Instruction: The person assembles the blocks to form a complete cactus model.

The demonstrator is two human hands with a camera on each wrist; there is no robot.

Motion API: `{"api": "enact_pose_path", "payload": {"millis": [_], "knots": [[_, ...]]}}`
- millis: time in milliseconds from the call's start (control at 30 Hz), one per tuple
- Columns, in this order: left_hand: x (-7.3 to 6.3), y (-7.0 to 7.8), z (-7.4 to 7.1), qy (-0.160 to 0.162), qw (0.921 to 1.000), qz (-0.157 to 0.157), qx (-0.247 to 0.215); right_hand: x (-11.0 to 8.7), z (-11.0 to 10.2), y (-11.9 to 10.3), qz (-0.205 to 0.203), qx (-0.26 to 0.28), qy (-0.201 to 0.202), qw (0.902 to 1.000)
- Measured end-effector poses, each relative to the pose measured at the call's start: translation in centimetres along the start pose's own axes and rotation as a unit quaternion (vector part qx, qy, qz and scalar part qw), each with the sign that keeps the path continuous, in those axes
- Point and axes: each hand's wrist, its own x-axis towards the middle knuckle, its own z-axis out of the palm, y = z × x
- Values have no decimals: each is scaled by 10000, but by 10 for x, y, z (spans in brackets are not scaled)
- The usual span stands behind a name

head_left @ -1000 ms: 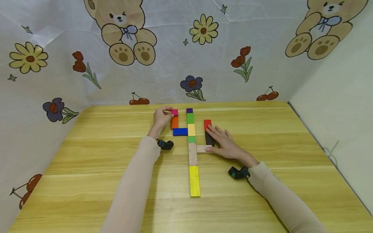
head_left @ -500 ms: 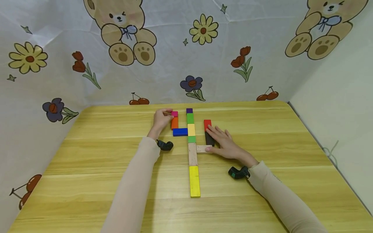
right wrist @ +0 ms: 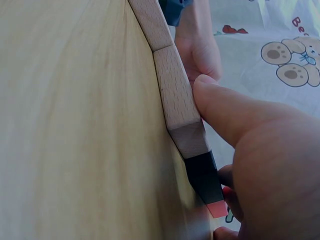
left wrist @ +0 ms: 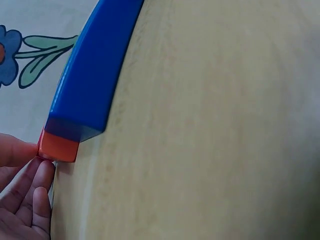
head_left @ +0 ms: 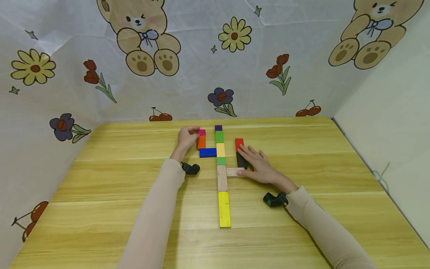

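Note:
My left hand (head_left: 187, 138) pinches a small pink block (head_left: 201, 132) at the far end of an orange block (head_left: 201, 142). The orange block's near end meets a blue block (head_left: 208, 152), which runs sideways to the middle column. In the left wrist view, the blue block (left wrist: 92, 70) hides most of the orange one (left wrist: 59, 148). With fingers spread, my right hand (head_left: 260, 168) rests over a red block (head_left: 239, 142) and a black block (head_left: 241, 160). Its thumb touches a plain wooden block (head_left: 233, 172), seen closer in the right wrist view.
Down the middle runs a column: purple (head_left: 218, 128), green (head_left: 219, 136), pale yellow (head_left: 220, 150), a smaller green (head_left: 221, 161), plain wood (head_left: 222, 178) and long yellow (head_left: 224, 209) blocks. A patterned cloth (head_left: 195, 48) hangs behind the wooden table (head_left: 117, 179).
My left hand has shifted slightly nearer, bringing the pink block down against the orange one; less of the pink shows now. The right hand stays in place.

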Motion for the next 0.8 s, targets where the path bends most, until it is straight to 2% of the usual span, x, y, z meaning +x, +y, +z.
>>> {"api": "enact_pose_path", "payload": {"millis": [300, 467, 633, 800], "knots": [[1, -1, -1, 70, 10000, -4, 32, 1, 0, 0, 13, 12, -29, 10000], [-3, -3, -8, 69, 10000, 12, 14, 4, 1, 1, 40, 15, -76, 10000], [-19, -7, -22, 116, 9993, 193, 308, 3, 3, 2, 76, 86, -94, 9999], [-45, -11, -46, 59, 9928, 636, 1014, 1, 0, 7, 84, 295, 27, 9995]]}}
